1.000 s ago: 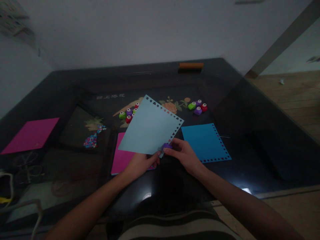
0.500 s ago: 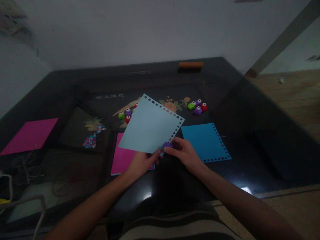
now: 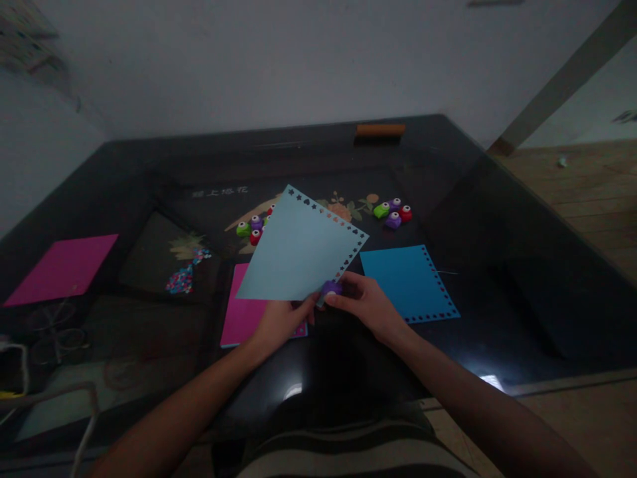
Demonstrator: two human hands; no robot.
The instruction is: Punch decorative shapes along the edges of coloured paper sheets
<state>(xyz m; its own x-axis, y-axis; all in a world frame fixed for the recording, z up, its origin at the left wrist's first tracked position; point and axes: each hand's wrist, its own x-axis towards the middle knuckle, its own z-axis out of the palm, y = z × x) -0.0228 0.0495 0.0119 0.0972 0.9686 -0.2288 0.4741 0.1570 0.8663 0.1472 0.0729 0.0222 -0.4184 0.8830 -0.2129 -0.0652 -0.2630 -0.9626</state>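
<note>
A light blue sheet of paper [image 3: 298,252] is held tilted above the table, with star, heart and flower shaped holes along two of its edges. My left hand [image 3: 283,322] grips its near corner, thumb on top and the other fingers mostly hidden underneath. Between the thumb and fingers of my right hand [image 3: 368,305] is a purple craft punch [image 3: 332,289], set at the sheet's right edge near that corner. Under the sheet, a pink paper stack [image 3: 241,312] lies partly covered. To the right rests a darker blue sheet [image 3: 405,282] with punched edges.
Several small punches [image 3: 394,212] stand at the back right, and more punches [image 3: 255,226] sit behind the held sheet. Paper confetti [image 3: 180,279] lies at left near a pink sheet [image 3: 64,265]. A brown roll [image 3: 381,130] is by the wall.
The purple punch has turned slightly in my right hand, so that its white top shows more. The light blue sheet has tilted a little; both hands stay almost in place.
</note>
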